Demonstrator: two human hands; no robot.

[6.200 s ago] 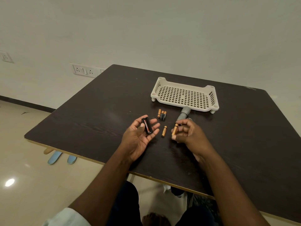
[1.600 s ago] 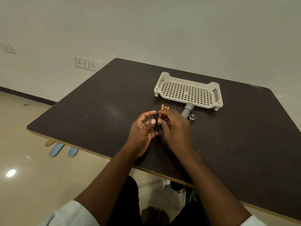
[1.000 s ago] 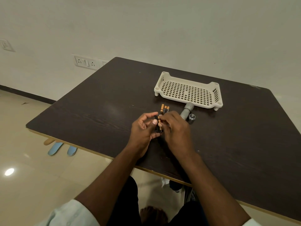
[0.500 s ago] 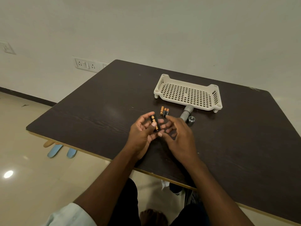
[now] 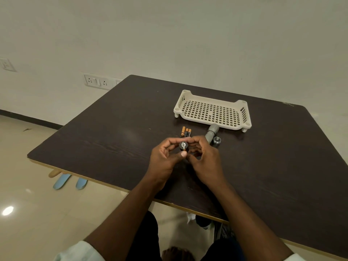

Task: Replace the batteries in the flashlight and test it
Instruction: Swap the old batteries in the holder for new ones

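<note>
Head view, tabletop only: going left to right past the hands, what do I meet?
Left hand → battery holder pinched between both hands → right hand → tail cap. The three loose batteries and the flashlight body lie behind the hands, so I leave them out.

Black battery holder (image 5: pixel 183 146) upright, end-on, between fingers (image 5: pixel 174 141).

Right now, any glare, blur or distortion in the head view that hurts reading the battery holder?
Head view: wide-angle bend at the edges; soft sheen on the table, bright spot on the floor; the holder is sharp but small, partly hidden by both hands.
</note>
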